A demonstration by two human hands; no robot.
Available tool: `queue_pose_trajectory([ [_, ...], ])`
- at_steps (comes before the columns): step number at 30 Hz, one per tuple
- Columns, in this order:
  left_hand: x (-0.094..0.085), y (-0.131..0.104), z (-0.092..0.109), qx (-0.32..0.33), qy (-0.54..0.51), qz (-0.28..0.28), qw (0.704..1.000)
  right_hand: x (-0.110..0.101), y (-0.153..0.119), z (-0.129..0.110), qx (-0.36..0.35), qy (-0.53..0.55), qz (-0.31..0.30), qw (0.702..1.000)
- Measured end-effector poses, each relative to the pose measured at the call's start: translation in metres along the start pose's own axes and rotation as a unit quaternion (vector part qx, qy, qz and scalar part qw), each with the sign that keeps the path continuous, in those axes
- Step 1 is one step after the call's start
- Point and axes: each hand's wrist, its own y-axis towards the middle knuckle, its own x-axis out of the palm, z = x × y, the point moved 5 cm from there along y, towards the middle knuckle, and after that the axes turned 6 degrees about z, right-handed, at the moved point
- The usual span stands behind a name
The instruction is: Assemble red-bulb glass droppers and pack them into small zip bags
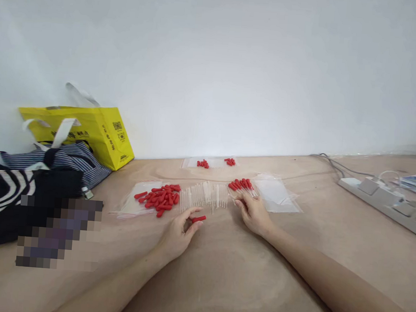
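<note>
Well, my left hand (178,230) pinches a red bulb (199,219) near clear tubes (207,193) (for easy reach, presumably); whether my right hand (254,215) grips, I can't tell.

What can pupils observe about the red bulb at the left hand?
The red bulb is small and slim, with a matte, rubbery look. It lies nearly crosswise, right end slightly higher in the picture, at the left hand, between thumb and forefinger, seemingly held; exact contact is unclear. Clear tubes lie beyond.

Single head-worn view, facing forward and down, tabletop (227,282) close below, pale wall (257,73) across the upper half
</note>
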Motion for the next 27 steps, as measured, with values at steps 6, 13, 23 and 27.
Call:
queue_pose_trajectory([
  [6,-0.006,0.004,0.004,0.068,0.132,0.034,0.988,0.007,-0.017,-0.041,-0.104,0.060,-0.041,0.992],
  [13,-0.002,0.003,0.010,0.064,0.163,0.015,0.984,0.010,-0.018,-0.058,-0.122,0.064,-0.035,0.990],
  [23,0.000,0.001,0.017,0.097,0.167,0.041,0.980,0.012,-0.023,-0.066,-0.163,0.064,-0.021,0.984],
  [27,-0.001,-0.002,0.018,0.124,0.163,0.048,0.978,0.011,-0.024,-0.068,-0.182,0.057,-0.012,0.982],
])
